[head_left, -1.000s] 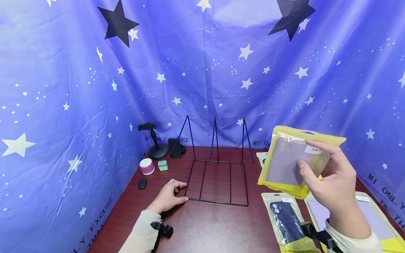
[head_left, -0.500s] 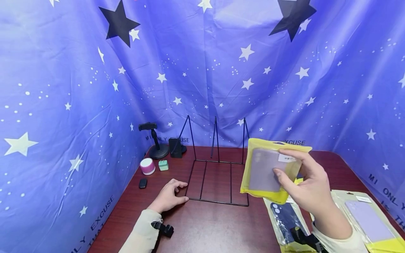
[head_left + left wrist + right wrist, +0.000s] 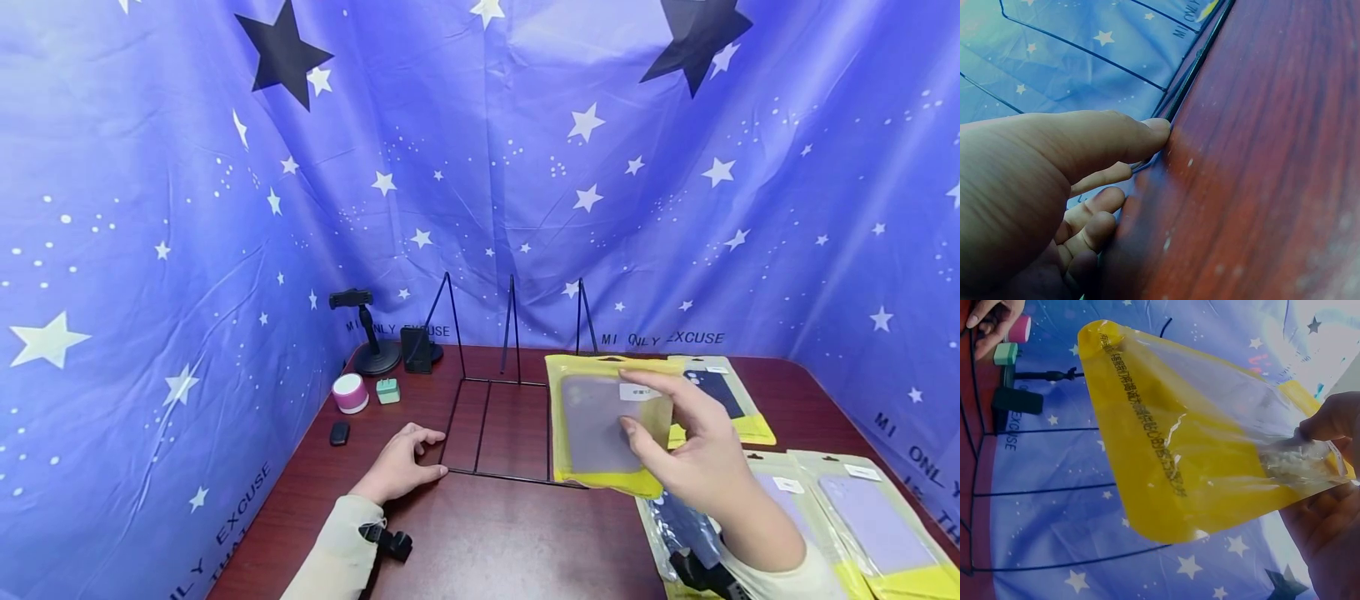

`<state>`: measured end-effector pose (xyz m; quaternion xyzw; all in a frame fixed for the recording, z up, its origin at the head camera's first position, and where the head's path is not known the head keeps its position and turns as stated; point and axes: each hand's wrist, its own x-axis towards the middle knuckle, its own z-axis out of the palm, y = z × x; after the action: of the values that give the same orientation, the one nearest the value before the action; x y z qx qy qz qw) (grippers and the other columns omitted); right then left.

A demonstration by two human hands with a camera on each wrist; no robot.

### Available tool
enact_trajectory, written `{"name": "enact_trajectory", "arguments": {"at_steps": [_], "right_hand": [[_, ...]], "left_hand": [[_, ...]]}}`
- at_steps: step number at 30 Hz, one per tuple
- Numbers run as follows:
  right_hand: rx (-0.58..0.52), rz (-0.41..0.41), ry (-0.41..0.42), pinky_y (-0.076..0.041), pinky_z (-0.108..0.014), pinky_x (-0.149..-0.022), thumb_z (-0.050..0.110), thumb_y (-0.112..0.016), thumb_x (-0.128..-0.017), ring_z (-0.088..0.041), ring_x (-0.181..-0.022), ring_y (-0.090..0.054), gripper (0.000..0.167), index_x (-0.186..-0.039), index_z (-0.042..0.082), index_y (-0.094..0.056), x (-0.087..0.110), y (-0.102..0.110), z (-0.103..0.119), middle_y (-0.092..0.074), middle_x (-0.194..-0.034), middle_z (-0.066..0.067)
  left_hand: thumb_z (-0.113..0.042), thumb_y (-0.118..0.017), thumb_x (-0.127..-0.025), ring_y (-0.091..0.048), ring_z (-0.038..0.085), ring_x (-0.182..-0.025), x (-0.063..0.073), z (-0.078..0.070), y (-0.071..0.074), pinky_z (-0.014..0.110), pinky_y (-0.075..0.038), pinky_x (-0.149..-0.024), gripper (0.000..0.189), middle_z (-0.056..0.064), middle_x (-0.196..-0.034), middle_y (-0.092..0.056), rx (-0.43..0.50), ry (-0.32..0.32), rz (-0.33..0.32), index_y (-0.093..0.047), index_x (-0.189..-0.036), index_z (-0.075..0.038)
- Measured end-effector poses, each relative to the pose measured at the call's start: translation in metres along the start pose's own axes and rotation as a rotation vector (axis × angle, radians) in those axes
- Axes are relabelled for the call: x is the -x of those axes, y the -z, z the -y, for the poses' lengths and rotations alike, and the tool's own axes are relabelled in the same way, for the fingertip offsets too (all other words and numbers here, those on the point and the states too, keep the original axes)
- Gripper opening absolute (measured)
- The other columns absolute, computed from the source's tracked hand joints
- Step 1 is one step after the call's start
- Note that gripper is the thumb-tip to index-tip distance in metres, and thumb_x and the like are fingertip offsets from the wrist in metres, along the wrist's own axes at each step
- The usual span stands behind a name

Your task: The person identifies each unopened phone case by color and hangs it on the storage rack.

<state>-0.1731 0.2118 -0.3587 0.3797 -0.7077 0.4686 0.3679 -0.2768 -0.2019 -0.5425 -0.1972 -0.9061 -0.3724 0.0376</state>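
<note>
My right hand [image 3: 697,458] pinches a clear-and-yellow packet with a lilac phone case [image 3: 592,425] inside, thumb on its front and index finger along the upper edge. The packet [image 3: 1147,437] is upright, in front of the right section of a black wire rack [image 3: 482,425], hiding part of it. In the right wrist view its yellow bottom end points away from the hand. Low at the rack's front left corner, my left hand [image 3: 401,465] holds the wire frame between thumb and fingers; the left wrist view shows the thumb [image 3: 1154,128] against the wire.
Several packaged phone cases lie at the right, including a dark one [image 3: 712,392] at the back and a lilac one [image 3: 870,517]. Left of the rack are a phone stand [image 3: 375,357], a pink-and-white round container [image 3: 349,394], a green charger plug [image 3: 387,391] and a small black object [image 3: 339,433].
My right hand has carried the packaged phone case left and lower, from above the right-hand packets to the rack's right side. The left hand and the rack have stayed put.
</note>
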Motion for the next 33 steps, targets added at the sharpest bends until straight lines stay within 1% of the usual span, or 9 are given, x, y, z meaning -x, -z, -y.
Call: {"name": "enact_trajectory", "arguments": {"at_steps": [9, 15, 18, 20, 22, 25, 27, 32, 33], "right_hand": [[-0.015, 0.091, 0.034, -0.050, -0.018, -0.089, -0.016, -0.074, -0.068, -0.013, -0.105, -0.065, 0.064, -0.131, -0.008, -0.064, 0.003, -0.017, 0.005, -0.070, -0.125, -0.014], [-0.039, 0.140, 0.060, -0.052, -0.019, -0.085, -0.014, -0.073, -0.070, -0.014, -0.105, -0.064, 0.065, -0.134, -0.005, -0.063, 0.007, -0.031, 0.005, -0.068, -0.128, -0.014], [-0.035, 0.171, 0.043, -0.051, -0.019, -0.078, -0.012, -0.074, -0.071, -0.013, -0.100, -0.062, 0.068, -0.137, -0.001, -0.062, 0.009, -0.038, 0.004, -0.068, -0.128, -0.011], [-0.032, 0.182, 0.032, -0.048, -0.019, -0.070, -0.012, -0.075, -0.072, -0.011, -0.092, -0.059, 0.068, -0.138, 0.001, -0.062, 0.010, -0.043, 0.004, -0.068, -0.128, -0.009], [-0.029, 0.190, 0.026, -0.046, -0.021, -0.068, -0.011, -0.075, -0.073, -0.011, -0.093, -0.059, 0.069, -0.139, 0.003, -0.062, 0.011, -0.047, 0.004, -0.068, -0.128, -0.008], [-0.030, 0.201, 0.028, -0.046, -0.022, -0.072, -0.011, -0.074, -0.074, -0.012, -0.097, -0.061, 0.069, -0.140, 0.003, -0.061, 0.010, -0.053, 0.003, -0.068, -0.128, -0.008], [-0.030, 0.205, 0.041, -0.046, -0.022, -0.072, -0.010, -0.074, -0.074, -0.014, -0.099, -0.061, 0.069, -0.140, 0.003, -0.061, 0.010, -0.057, 0.002, -0.068, -0.127, -0.009], [-0.026, 0.209, 0.063, -0.048, -0.021, -0.072, -0.010, -0.073, -0.076, -0.014, -0.093, -0.061, 0.067, -0.141, 0.003, -0.061, 0.005, -0.067, 0.000, -0.068, -0.124, -0.008], [-0.024, 0.211, 0.062, -0.049, -0.023, -0.075, -0.010, -0.072, -0.076, -0.015, -0.096, -0.062, 0.067, -0.141, 0.004, -0.061, 0.003, -0.068, -0.001, -0.068, -0.124, -0.008]], "left_hand": [[-0.027, -0.092, -0.081, -0.053, 0.015, -0.093, 0.000, -0.002, 0.001, 0.034, -0.048, -0.082, 0.051, -0.002, -0.108, -0.059, -0.004, 0.005, 0.004, -0.074, -0.127, -0.015], [-0.026, -0.092, -0.081, -0.053, 0.015, -0.093, 0.000, -0.002, 0.001, 0.034, -0.047, -0.082, 0.051, -0.001, -0.108, -0.059, -0.008, 0.008, 0.004, -0.074, -0.127, -0.015], [-0.026, -0.092, -0.081, -0.053, 0.016, -0.093, 0.000, -0.002, 0.000, 0.034, -0.048, -0.082, 0.051, -0.001, -0.108, -0.060, -0.012, 0.009, 0.003, -0.074, -0.127, -0.014], [-0.026, -0.092, -0.081, -0.054, 0.016, -0.093, 0.000, -0.001, 0.001, 0.034, -0.048, -0.082, 0.051, -0.001, -0.108, -0.060, -0.014, 0.008, 0.003, -0.074, -0.127, -0.014], [-0.026, -0.092, -0.081, -0.054, 0.015, -0.093, 0.000, -0.001, 0.000, 0.034, -0.048, -0.082, 0.051, -0.001, -0.108, -0.060, -0.017, 0.007, 0.004, -0.074, -0.127, -0.014], [-0.026, -0.092, -0.081, -0.054, 0.015, -0.092, 0.000, -0.002, 0.001, 0.034, -0.047, -0.082, 0.052, -0.002, -0.108, -0.060, -0.018, 0.006, 0.004, -0.074, -0.127, -0.013], [-0.026, -0.092, -0.081, -0.054, 0.015, -0.092, -0.001, -0.002, 0.001, 0.034, -0.048, -0.083, 0.052, -0.002, -0.108, -0.060, -0.020, 0.005, 0.003, -0.074, -0.127, -0.013], [-0.026, -0.092, -0.080, -0.054, 0.015, -0.092, -0.001, -0.001, 0.001, 0.034, -0.048, -0.083, 0.052, -0.002, -0.108, -0.060, -0.024, 0.002, 0.004, -0.074, -0.127, -0.014], [-0.026, -0.092, -0.080, -0.054, 0.015, -0.092, -0.001, 0.000, 0.000, 0.034, -0.048, -0.083, 0.052, -0.002, -0.108, -0.060, -0.023, 0.001, 0.005, -0.074, -0.127, -0.014]]}}
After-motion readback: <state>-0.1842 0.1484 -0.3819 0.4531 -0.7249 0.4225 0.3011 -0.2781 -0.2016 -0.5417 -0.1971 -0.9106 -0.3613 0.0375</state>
